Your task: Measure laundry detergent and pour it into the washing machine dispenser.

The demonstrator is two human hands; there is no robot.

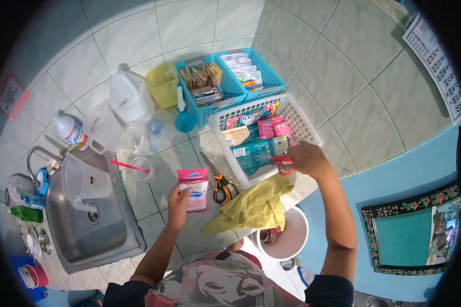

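My left hand (178, 205) holds a pink-and-white detergent sachet (196, 195) above the tiled counter (192, 238), thumb across its front. In my right hand (309, 159) is a pair of red-handled scissors (281, 163), over the front right of a white plastic basket (305, 126). The scissor blades point left. Several products lie inside the basket, among them teal packs (249, 165), pink sachets (271, 128) and a tan box (236, 136). Between my hands rest black-and-orange scissors (224, 190) and a crumpled yellow cloth (253, 209), which hangs past the counter's edge.
Two blue baskets (203, 111) of sachets stand behind the white one. A blue spray bottle (185, 121), a plastic jug (128, 96) and a cup with a red stirrer (141, 169) are further left. The steel sink (96, 245) holds a clear pitcher (86, 178). A white bucket (297, 234) stands below.
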